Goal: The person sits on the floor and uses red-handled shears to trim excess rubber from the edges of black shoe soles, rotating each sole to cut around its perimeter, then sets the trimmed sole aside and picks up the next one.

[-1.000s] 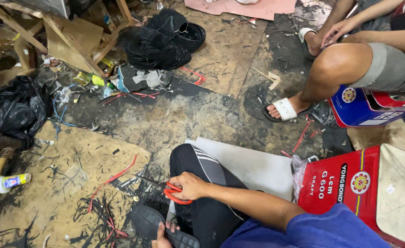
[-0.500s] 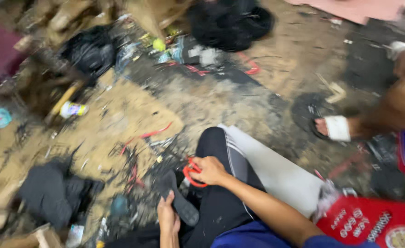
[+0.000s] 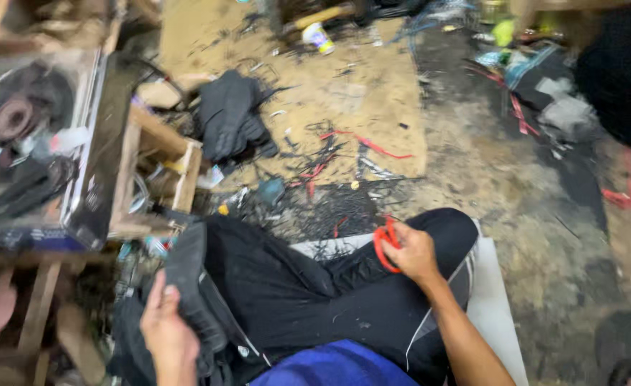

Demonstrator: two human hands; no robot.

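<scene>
Red-handled cutters [image 3: 385, 246] sit gripped in the right hand [image 3: 412, 251], their looped handles poking out on the thumb side, blades hidden. Over by the left hand [image 3: 166, 330], a dark, flat sandal [image 3: 190, 282] stands tilted on edge, fingers wrapped round its lower end.

We see a dirt floor [image 3: 487, 186] under everything. A black cloth [image 3: 233, 114] lies on it; just right of the cloth lie red and black wire scraps [image 3: 344, 161], above it a small bottle [image 3: 319, 36], left of it a wooden crate [image 3: 158, 171].
</scene>
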